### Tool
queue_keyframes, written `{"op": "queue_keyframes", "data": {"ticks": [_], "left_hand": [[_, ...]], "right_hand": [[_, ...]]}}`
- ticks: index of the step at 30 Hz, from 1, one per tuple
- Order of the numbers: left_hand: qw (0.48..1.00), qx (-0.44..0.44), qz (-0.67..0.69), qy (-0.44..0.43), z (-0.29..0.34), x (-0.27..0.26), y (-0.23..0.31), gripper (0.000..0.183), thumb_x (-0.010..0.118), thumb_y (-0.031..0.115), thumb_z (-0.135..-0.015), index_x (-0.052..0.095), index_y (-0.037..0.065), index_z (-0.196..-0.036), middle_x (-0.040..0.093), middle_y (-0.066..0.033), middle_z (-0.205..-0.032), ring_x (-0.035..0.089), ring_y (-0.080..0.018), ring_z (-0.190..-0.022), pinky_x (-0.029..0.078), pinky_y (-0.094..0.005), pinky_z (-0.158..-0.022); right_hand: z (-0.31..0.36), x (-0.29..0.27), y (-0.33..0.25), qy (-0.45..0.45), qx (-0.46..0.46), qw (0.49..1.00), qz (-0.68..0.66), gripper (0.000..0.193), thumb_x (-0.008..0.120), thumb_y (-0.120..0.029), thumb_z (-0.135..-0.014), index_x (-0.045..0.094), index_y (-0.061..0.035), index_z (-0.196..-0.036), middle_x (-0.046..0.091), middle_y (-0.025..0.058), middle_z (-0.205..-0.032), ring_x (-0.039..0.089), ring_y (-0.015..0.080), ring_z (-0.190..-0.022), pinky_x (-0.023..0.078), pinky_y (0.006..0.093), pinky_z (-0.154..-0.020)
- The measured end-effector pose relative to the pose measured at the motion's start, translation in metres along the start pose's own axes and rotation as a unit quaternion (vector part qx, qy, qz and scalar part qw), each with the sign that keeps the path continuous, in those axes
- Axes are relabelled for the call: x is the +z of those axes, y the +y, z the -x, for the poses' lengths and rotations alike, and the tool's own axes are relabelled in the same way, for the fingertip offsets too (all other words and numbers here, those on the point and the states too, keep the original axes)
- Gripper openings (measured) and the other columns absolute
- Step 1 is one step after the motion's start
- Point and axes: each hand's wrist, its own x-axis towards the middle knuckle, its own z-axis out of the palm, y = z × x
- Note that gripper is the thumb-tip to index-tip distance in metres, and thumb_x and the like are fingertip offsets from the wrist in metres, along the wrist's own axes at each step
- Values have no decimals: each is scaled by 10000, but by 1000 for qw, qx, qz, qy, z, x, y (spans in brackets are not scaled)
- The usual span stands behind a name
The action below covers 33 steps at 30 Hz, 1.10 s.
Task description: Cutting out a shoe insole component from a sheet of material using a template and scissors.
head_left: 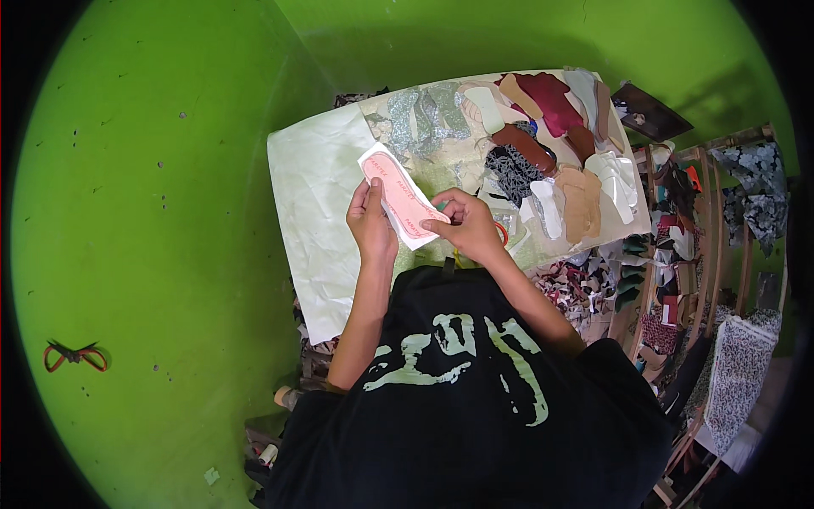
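Over the near part of the table I hold up a pink insole-shaped piece [398, 193] with red print, lying against a slightly larger white backing piece [370, 153]. My left hand [373, 222] is closed on the left edge of both, thumb in front. With thumb and fingers, my right hand [468, 226] pinches their lower right end. An orange-red ring [502, 234], perhaps a scissor handle, shows beside the right hand, which hides the rest of it.
A large white sheet [314, 204] covers the table's left side. Material pieces in brown [521, 146], maroon [547, 102] and tan [580, 204] lie at right, around a dark tangle of strips [513, 174]. Wooden racks [702, 246] with scraps stand further right; a green wall [170, 212] rises at left.
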Motion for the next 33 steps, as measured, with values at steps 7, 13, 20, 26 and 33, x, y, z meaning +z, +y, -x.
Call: {"op": "queue_keyframes", "data": {"ticks": [7, 13, 20, 26, 33], "left_hand": [[1000, 5, 12, 19, 2, 5, 9, 192, 642, 139, -972, 570, -12, -1066, 688, -103, -950, 639, -120, -816, 531, -276, -723], [999, 10, -28, -31, 3, 7, 11, 241, 618, 155, -989, 482, 27, -1141, 689, -135, -915, 644, -123, -805, 523, -274, -704], [991, 45, -110, -61, 8, 13, 8, 299, 596, 155, -997, 421, 29, -1204, 687, -149, -917, 656, -125, -769, 516, -260, -667], [988, 52, -127, -71, 9, 15, 10, 409, 595, 182, -1001, 439, -20, -1320, 695, -129, -908, 652, -107, -765, 511, -249, -671], [989, 47, -121, -72, 8, 15, 9, 429, 569, 221, -1018, 483, -43, -1345, 699, -102, -908, 647, -92, -750, 501, -232, -647]], "right_hand": [[3, 1, 3, -6, -70, 996, 62, 244, 762, -2, -833, 661, 9, -1055, 586, -33, -713, 525, 14, -665, 401, 189, -575], [0, 5, 12, 29, -76, 996, 31, 250, 761, -11, -846, 670, 8, -1078, 551, -55, -709, 478, 6, -640, 375, 186, -555], [-1, 8, 6, 66, -85, 994, -19, 246, 798, -44, -809, 705, -20, -1036, 468, -83, -640, 401, 0, -556, 309, 194, -483], [-2, 5, 3, 63, -86, 994, -22, 259, 803, -46, -805, 698, -13, -1039, 463, -86, -635, 402, 0, -561, 313, 195, -494], [-3, 2, 2, 59, -67, 996, -19, 250, 781, -41, -829, 681, -8, -1056, 505, -71, -659, 435, 1, -597, 340, 192, -530]]}}
